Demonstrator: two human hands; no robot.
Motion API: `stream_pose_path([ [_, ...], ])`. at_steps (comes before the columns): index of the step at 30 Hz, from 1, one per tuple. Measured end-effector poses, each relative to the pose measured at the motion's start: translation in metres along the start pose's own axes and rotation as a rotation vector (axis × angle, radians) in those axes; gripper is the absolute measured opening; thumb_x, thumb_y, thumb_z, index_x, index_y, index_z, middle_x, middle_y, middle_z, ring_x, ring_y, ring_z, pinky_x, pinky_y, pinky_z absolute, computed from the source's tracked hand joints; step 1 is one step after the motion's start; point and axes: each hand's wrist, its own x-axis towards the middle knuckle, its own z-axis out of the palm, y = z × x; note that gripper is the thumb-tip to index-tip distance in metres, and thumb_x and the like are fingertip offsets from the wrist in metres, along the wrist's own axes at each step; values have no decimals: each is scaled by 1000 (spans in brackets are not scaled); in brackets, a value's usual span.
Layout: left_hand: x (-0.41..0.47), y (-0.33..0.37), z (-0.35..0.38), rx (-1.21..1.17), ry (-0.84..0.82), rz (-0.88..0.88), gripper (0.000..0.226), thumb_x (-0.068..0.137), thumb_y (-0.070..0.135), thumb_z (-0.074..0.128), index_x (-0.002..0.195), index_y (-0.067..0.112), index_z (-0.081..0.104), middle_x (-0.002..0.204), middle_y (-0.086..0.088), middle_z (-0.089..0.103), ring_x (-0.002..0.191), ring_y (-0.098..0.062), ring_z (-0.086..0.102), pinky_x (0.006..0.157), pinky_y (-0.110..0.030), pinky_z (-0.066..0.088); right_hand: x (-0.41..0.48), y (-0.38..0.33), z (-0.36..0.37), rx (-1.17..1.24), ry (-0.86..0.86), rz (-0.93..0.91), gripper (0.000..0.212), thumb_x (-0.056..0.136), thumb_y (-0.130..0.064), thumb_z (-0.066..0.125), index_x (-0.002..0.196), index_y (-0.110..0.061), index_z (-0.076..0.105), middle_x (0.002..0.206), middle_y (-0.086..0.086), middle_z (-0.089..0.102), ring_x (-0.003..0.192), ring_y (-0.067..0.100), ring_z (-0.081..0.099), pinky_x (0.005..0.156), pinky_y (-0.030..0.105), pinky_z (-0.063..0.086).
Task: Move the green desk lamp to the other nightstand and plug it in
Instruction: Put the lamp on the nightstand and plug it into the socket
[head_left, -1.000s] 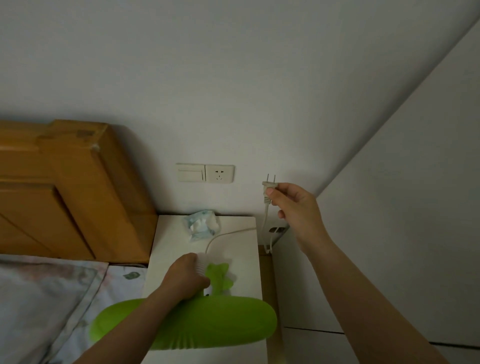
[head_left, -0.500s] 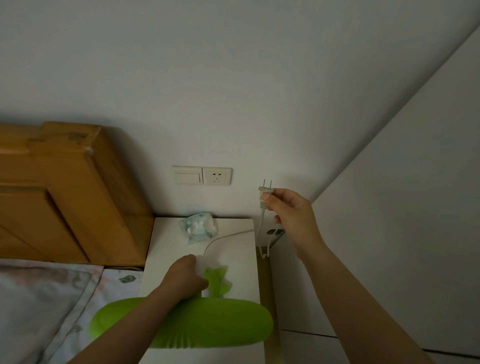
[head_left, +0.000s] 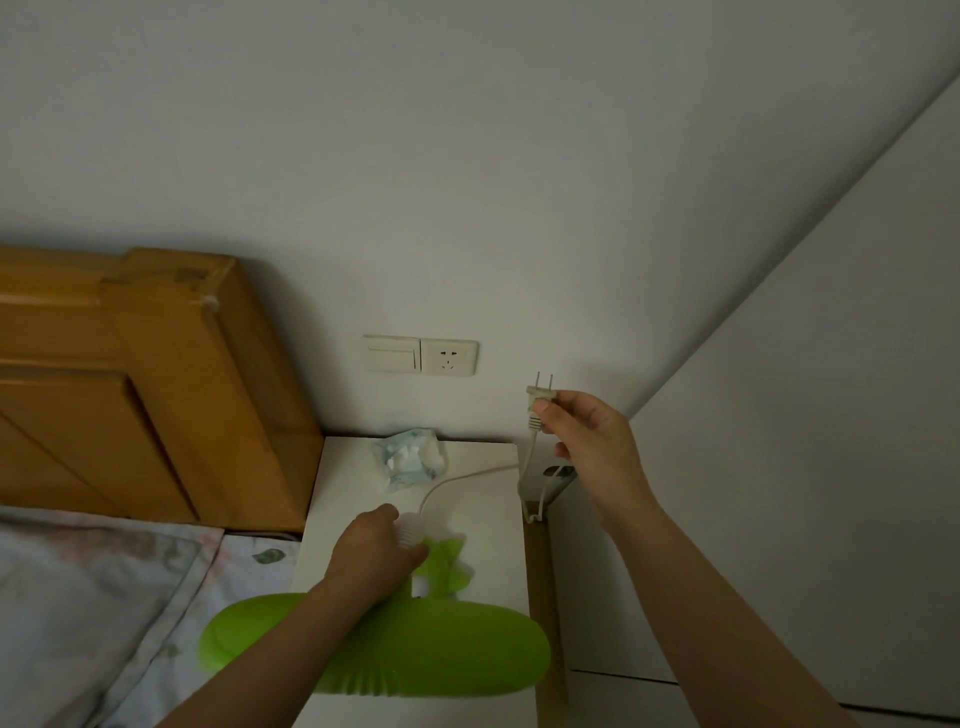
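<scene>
white nightstand (head_left: 483, 525) by wall outlet (head_left: 449, 356) | right hand (head_left: 587, 436) pinches plug (head_left: 538, 402) | left hand (head_left: 374, 553) grips green lamp (head_left: 441, 654)

The room I see is dim and evenly lit by soft, diffuse light with a grey-green cast, and there is no glare on any surface. A soft shadow falls on the wall (head_left: 467, 156) at 3 o'clock of the headboard (head_left: 145, 384), and my left hand (head_left: 374, 556) is dark and low in contrast. Focus is adequate at centre, while the wide-angle lens bends and stretches the view toward the edges, notably at 7 o'clock and 4 o'clock.
</scene>
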Motion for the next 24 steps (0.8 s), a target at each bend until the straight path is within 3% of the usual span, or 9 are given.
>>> stream_pose_path([
  [2, -3, -1, -7, -56, 63, -6, 56, 75, 35, 68, 120, 8, 52, 115, -15, 59, 102, -27, 59, 83, -32, 46, -1, 2, -2, 13, -6, -8, 15, 87, -15, 62, 100, -13, 70, 86, -7, 70, 66, -11, 63, 58, 2, 46],
  [4, -9, -4, -17, -113, 125, 3, 54, 77, 33, 68, 123, 10, 51, 116, -14, 59, 101, -25, 60, 84, -33, 49, -3, 4, -1, 27, -23, -12, 13, 87, -14, 63, 97, -14, 70, 85, -6, 70, 64, -12, 62, 62, 3, 47],
  [8, -24, -5, -38, -329, 196, 39, 35, 79, 21, 67, 113, 12, 60, 93, 0, 67, 81, -11, 63, 70, -27, 51, -2, 13, 3, 40, -36, 1, 10, 89, -21, 60, 85, -27, 68, 84, -6, 69, 76, 4, 63, 72, 17, 50],
  [10, -34, -2, -50, -425, 228, 67, 27, 80, 17, 66, 106, 15, 64, 84, 6, 68, 79, -8, 64, 72, -32, 55, 3, 21, 8, 42, -53, 39, 9, 91, -24, 58, 88, -26, 67, 89, -2, 69, 85, 13, 63, 72, 20, 49],
  [16, -55, 8, -84, -524, 311, 145, 22, 80, 16, 67, 99, 27, 65, 87, 6, 73, 80, -7, 68, 77, -31, 56, 30, 46, 32, -43, -158, 123, 16, 90, -30, 59, 86, -18, 68, 93, 9, 70, 88, 19, 63, 81, 30, 50],
  [19, -60, 11, -97, -595, 343, 144, 24, 80, 17, 67, 99, 30, 65, 87, 5, 74, 81, -10, 68, 72, -32, 55, 50, 55, 48, -82, -197, 140, 19, 90, -32, 59, 83, -17, 67, 92, 12, 69, 85, 20, 62, 82, 32, 50],
  [24, -61, 8, -109, -654, 392, 134, 26, 80, 18, 67, 102, 31, 65, 87, 8, 73, 74, -12, 68, 64, -32, 54, 86, 69, 85, -94, -243, 148, 16, 91, -28, 57, 86, -15, 65, 90, 8, 68, 80, 15, 63, 76, 26, 51],
])
